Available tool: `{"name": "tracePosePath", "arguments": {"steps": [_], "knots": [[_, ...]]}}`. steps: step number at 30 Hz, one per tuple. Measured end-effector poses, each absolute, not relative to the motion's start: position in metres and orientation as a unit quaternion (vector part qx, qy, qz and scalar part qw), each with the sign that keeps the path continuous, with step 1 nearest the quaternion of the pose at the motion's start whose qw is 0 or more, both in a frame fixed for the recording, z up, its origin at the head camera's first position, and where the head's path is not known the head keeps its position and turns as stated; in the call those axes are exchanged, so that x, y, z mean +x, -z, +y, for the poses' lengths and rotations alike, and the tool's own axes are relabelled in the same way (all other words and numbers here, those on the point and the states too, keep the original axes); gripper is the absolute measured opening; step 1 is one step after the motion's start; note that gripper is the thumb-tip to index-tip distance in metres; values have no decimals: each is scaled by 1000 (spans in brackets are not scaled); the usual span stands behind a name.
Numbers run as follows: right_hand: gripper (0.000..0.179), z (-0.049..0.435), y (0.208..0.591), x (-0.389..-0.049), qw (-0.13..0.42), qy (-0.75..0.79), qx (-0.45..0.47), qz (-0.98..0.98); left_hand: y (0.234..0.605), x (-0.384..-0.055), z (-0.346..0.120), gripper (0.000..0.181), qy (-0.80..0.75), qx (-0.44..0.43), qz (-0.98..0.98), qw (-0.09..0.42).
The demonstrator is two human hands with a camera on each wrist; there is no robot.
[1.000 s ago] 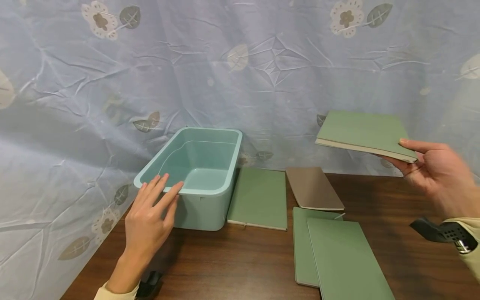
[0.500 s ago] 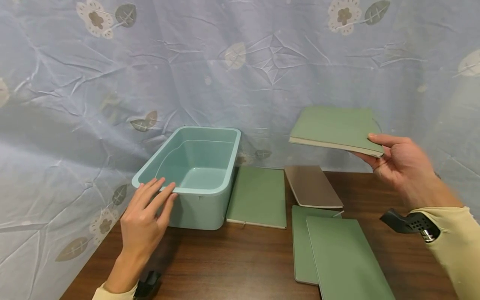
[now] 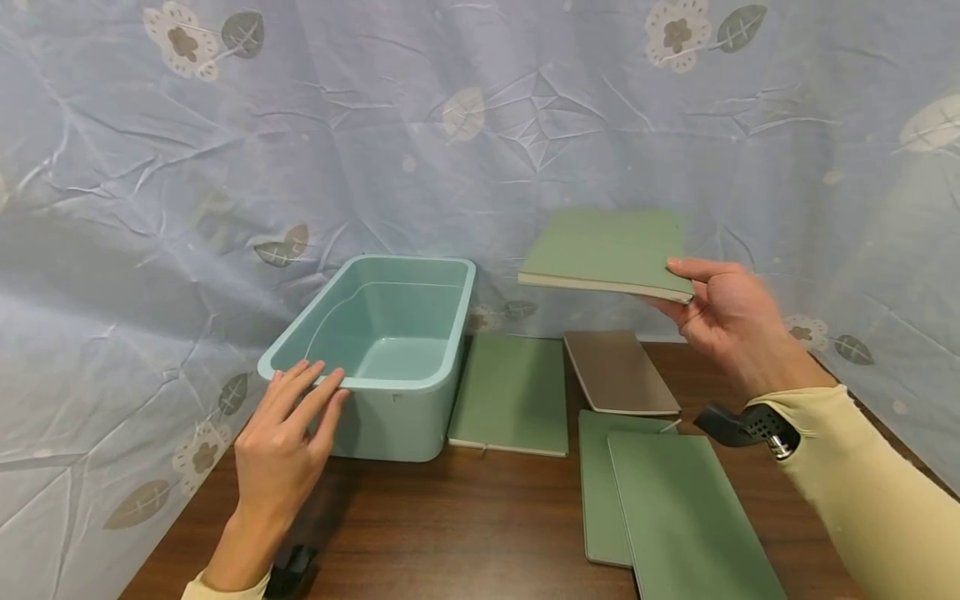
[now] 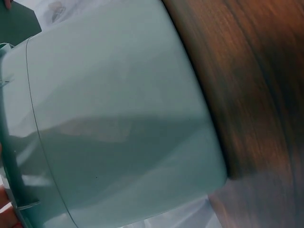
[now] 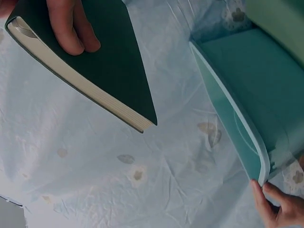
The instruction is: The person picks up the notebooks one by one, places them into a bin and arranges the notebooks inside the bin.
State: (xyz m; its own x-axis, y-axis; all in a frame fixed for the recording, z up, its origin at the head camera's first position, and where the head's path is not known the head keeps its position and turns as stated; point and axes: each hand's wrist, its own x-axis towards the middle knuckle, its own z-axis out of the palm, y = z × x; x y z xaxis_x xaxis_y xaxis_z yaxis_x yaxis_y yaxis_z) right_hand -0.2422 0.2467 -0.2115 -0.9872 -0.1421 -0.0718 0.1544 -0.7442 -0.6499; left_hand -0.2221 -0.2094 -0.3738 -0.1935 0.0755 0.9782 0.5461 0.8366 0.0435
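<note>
My right hand (image 3: 731, 321) holds a thick green notebook (image 3: 603, 246) up in front of the curtain, thumb on top and fingers beneath. The right wrist view shows its pale page edge and the fingers (image 5: 69, 33) flat against the dark cover. With relaxed fingers, my left hand (image 3: 277, 450) rests on the near rim of a light teal plastic bin (image 3: 390, 425). No objects show inside the bin. Its outer wall (image 4: 114, 114) fills most of the left wrist view.
On the wooden table (image 3: 450, 525), a green notebook (image 3: 513, 396) lies beside the bin. Right of it is a brown notebook (image 3: 621, 372). Closer in, one green notebook (image 3: 690, 508) overlaps another green notebook (image 3: 600, 492). A floral curtain (image 3: 540, 133) hangs behind.
My right hand has carried the green notebook leftward toward the bin, still held up. The left hand has stayed at the bin's rim.
</note>
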Motion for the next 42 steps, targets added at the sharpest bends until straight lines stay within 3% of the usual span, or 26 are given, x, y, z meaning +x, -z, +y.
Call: {"name": "tracePosePath", "arguments": {"steps": [20, 42], "knots": [[53, 169, 215, -267, 78, 904, 1, 421, 374, -222, -207, 24, 196, -208, -745, 603], [39, 60, 207, -289, 51, 903, 19, 427, 370, -221, -202, 22, 212, -202, -735, 611]]}}
